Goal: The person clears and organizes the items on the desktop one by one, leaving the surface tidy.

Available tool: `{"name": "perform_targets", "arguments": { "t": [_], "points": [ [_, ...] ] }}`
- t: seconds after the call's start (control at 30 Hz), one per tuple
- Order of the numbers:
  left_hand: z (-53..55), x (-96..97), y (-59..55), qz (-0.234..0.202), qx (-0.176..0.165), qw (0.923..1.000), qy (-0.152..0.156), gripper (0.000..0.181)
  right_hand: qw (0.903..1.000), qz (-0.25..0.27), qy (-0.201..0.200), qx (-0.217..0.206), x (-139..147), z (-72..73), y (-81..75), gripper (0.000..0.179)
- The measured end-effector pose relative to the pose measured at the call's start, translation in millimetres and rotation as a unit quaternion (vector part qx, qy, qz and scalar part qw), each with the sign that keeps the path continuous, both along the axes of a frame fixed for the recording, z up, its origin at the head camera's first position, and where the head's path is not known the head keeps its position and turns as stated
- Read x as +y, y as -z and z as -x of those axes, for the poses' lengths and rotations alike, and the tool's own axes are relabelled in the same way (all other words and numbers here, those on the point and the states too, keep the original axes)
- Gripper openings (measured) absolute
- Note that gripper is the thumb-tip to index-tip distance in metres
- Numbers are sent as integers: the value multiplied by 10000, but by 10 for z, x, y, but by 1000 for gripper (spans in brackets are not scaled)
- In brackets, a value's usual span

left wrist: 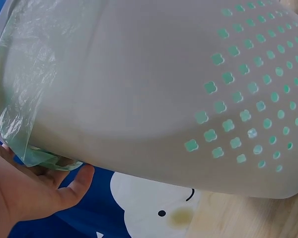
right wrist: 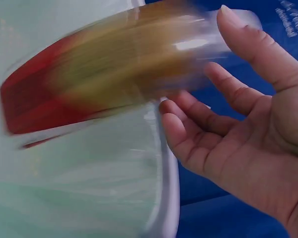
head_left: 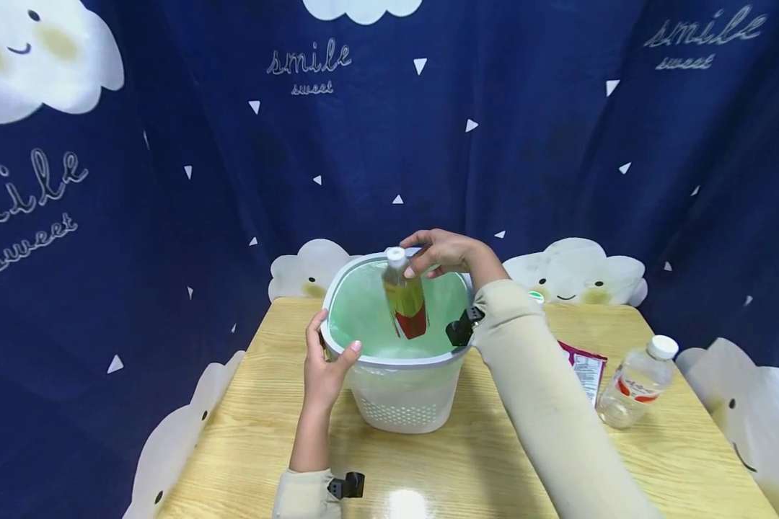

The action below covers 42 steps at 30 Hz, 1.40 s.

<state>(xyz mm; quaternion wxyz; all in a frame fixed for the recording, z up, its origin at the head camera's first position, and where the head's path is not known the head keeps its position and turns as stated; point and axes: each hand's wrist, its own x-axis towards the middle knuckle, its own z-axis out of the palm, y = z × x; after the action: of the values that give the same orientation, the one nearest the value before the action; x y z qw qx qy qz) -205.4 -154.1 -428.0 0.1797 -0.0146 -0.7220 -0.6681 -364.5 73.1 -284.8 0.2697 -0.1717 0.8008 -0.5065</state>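
A white wastebasket (head_left: 402, 404) with a flower-hole pattern stands upright on the table, lined with a green plastic bag (head_left: 357, 310). My left hand (head_left: 324, 367) grips its rim at the left, thumb over the edge and fingers outside; the left wrist view shows this hand (left wrist: 44, 191) by the overhanging bag. Over the opening hangs a bottle (head_left: 405, 299) with a white cap and a yellow-and-red label, slightly tilted. Beside its neck is my right hand (head_left: 451, 252), fingers spread. In the right wrist view the bottle (right wrist: 104, 69) is blurred, while the loosened hand (right wrist: 248, 114) is sharp.
To the right on the wooden table (head_left: 247, 432) stands a clear bottle (head_left: 636, 386) with a white cap. A purple-red packet (head_left: 587, 367) lies left of it, partly behind my right sleeve. A blue curtain (head_left: 389, 144) with clouds hangs behind.
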Motion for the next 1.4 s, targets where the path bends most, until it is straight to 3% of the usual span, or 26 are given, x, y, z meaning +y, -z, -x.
{"name": "perform_targets", "arguments": {
  "t": [0.23,0.4,0.5,0.6,1.13,1.4],
  "points": [
    [1,32,7,36,-13,10000,-30,77,9936,-34,-465,1031,295,-194,-87,66],
    [-104,61,-176,55,-61,10000,-47,79,9870,-6,-549,1514,485,-379,-78,68],
    [-170,94,-284,95,-44,9999,-29,79,9854,76,-491,1627,588,-480,-50,66],
    [-186,104,-308,95,-75,9999,-31,79,9827,195,-455,1787,676,-547,-14,65],
    [-167,93,-264,25,-29,10000,66,80,9743,754,-15,2122,1099,-844,285,61],
    [-173,80,-283,81,-66,9999,1,79,9711,909,224,2196,1258,-916,447,59]
  ]
}}
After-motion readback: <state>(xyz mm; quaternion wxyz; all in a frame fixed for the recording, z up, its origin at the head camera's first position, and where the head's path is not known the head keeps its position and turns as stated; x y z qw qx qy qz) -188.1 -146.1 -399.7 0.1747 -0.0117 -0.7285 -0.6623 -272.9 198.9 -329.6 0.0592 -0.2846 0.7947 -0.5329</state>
